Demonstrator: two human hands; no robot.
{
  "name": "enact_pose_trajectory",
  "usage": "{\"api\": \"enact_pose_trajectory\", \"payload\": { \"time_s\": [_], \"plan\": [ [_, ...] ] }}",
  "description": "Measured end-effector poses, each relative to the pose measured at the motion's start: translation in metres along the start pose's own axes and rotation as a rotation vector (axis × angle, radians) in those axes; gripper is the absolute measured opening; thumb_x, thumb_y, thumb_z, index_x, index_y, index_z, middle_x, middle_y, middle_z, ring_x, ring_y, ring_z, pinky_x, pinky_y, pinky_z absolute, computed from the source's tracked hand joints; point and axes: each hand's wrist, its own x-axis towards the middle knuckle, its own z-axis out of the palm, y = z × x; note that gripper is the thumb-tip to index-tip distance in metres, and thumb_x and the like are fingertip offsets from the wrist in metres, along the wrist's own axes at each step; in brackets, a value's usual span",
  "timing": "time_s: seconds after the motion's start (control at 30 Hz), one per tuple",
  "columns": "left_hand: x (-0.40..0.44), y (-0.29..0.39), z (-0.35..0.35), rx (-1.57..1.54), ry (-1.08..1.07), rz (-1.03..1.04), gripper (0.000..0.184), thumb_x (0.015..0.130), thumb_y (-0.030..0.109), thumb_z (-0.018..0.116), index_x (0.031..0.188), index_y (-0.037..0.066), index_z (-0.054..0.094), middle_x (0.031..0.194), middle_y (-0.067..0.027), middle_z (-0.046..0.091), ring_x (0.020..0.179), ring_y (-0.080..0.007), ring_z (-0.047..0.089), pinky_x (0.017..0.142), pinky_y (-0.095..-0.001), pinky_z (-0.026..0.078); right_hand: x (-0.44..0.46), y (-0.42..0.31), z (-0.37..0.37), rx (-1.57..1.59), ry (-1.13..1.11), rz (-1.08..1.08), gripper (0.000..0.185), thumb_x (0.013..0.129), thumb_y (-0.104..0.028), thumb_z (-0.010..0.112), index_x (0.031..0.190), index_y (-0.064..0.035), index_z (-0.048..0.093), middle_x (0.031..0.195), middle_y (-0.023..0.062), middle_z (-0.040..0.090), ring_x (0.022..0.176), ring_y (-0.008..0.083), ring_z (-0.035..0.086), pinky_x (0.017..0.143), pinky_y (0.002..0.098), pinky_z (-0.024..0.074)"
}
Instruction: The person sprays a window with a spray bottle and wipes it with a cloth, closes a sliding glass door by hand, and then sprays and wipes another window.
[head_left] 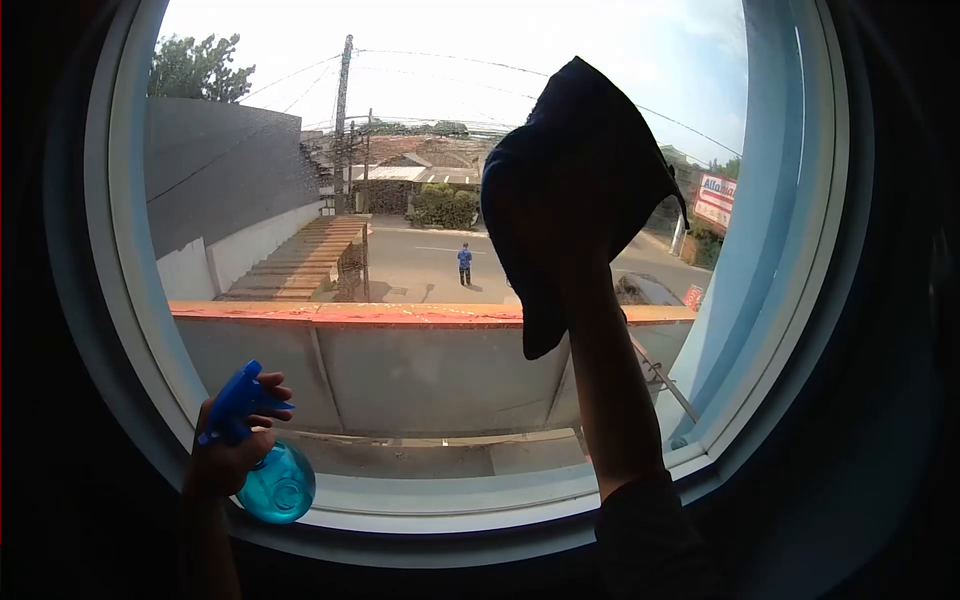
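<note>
My left hand (225,460) is wrapped around the neck of a spray bottle (278,486) at the lower left of the window. The bottle has a blue trigger head and a clear, rounded body with blue liquid in it. Up at the right, my right hand (577,250) is raised in front of the window glass (430,385), closed on a dark cloth (610,150). The cloth spreads above and beside the hand, and one corner hangs down at the left. Shadow hides most of the right fingers.
A white window frame (400,522) surrounds the glass, with dark wall around it. Droplets or specks mark the upper left glass. Outside are an orange-topped ledge (420,315), a street, a person in blue (464,264), a utility pole (343,130) and a red-and-white sign (715,203).
</note>
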Motion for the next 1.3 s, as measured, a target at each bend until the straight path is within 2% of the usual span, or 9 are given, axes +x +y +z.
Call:
{"api": "enact_pose_trajectory", "payload": {
  "time_s": [0.13,0.4,0.53,0.6,0.83,0.97,1.1,1.23,1.3],
  "plan": [
    [-0.037,-0.022,-0.037,-0.061,-0.001,-0.009,0.066,0.067,0.009,0.068,0.132,0.004,0.058,0.116,-0.0128,0.069,0.102,-0.0248,0.07,0.088,-0.0368,0.053,0.0,-0.117,0.102,0.066,0.324,-0.296,0.056,0.089,-0.027,0.064,0.137,-0.0029,0.048,0.133,0.0166,0.049,0.122,0.032,0.05,0.104,0.0434,0.0396],
    [-0.107,-0.066,-0.098,-0.073,0.155,-0.114,0.063,0.073,0.019,0.072,0.131,0.002,0.058,0.12,-0.0147,0.067,0.101,-0.0248,0.07,0.086,-0.0375,0.056,-0.003,-0.335,0.233,0.997,0.204,-0.19,0.042,0.085,-0.004,0.057,0.126,0.0012,0.052,0.12,0.0235,0.054,0.113,0.0415,0.051,0.101,0.0491,0.0409],
    [-0.131,-0.075,-0.119,-0.026,0.178,-0.163,0.063,0.074,0.02,0.073,0.133,0.003,0.057,0.122,-0.0139,0.066,0.103,-0.0245,0.069,0.087,-0.0372,0.052,-0.029,-0.409,0.277,0.85,0.258,-0.191,0.019,0.086,-0.006,0.054,0.104,-0.0003,0.054,0.105,0.0185,0.053,0.101,0.035,0.052,0.092,0.0433,0.0439],
    [-0.133,-0.071,-0.119,0.02,0.183,-0.212,0.064,0.072,0.019,0.072,0.133,0.003,0.057,0.123,-0.0143,0.066,0.104,-0.0244,0.068,0.088,-0.0365,0.051,-0.031,-0.391,0.215,0.046,0.282,-0.417,0.014,0.085,-0.007,0.052,0.099,-0.003,0.054,0.096,0.0145,0.052,0.097,0.0297,0.052,0.088,0.0408,0.0444],
    [-0.109,-0.074,-0.082,-0.032,0.176,-0.177,0.069,0.066,0.011,0.067,0.133,0.001,0.056,0.123,-0.0165,0.066,0.103,-0.0258,0.068,0.088,-0.037,0.051,-0.099,-0.299,0.211,0.835,-0.013,-0.144,0.029,0.091,-0.016,0.058,0.116,-0.0004,0.056,0.115,0.0191,0.059,0.103,0.0316,0.059,0.089,0.0434,0.0474],
    [-0.085,-0.079,-0.042,-0.035,0.09,-0.166,0.068,0.065,0.009,0.066,0.132,0.001,0.057,0.12,-0.0166,0.067,0.101,-0.0271,0.07,0.087,-0.038,0.053,-0.129,-0.158,0.149,0.715,-0.152,-0.205,0.071,0.09,-0.028,0.068,0.148,-0.0015,0.039,0.149,0.0217,0.042,0.141,0.04,0.035,0.119,0.0504,0.0236],
    [-0.06,-0.08,0.022,-0.049,-0.04,-0.158,0.065,0.067,0.009,0.066,0.131,0.001,0.058,0.116,-0.0157,0.067,0.102,-0.0277,0.07,0.088,-0.0386,0.053,-0.129,-0.016,0.025,-0.016,0.01,-0.217,0.073,0.085,-0.033,0.072,0.145,-0.0027,0.044,0.149,0.0252,0.04,0.142,0.0445,0.033,0.117,0.0587,0.0224],
    [-0.041,-0.071,0.081,-0.124,-0.001,-0.171,0.065,0.07,0.009,0.065,0.133,-0.002,0.055,0.117,-0.0166,0.066,0.105,-0.0271,0.068,0.092,-0.038,0.051,-0.146,0.128,-0.062,-0.33,0.053,-0.134,0.073,0.083,-0.013,0.06,0.151,-0.0021,0.036,0.157,0.0205,0.032,0.147,0.0402,0.026,0.122,0.0522,0.012],
    [-0.034,-0.059,0.11,-0.159,0.02,-0.182,0.064,0.07,0.009,0.065,0.133,-0.002,0.055,0.117,-0.0168,0.066,0.105,-0.0271,0.067,0.093,-0.0379,0.051,-0.153,0.192,-0.104,-0.271,0.166,-0.071,0.066,0.088,-0.016,0.055,0.15,-0.0011,0.037,0.155,0.0205,0.036,0.146,0.036,0.03,0.121,0.0465,0.0212]
  ]
}}
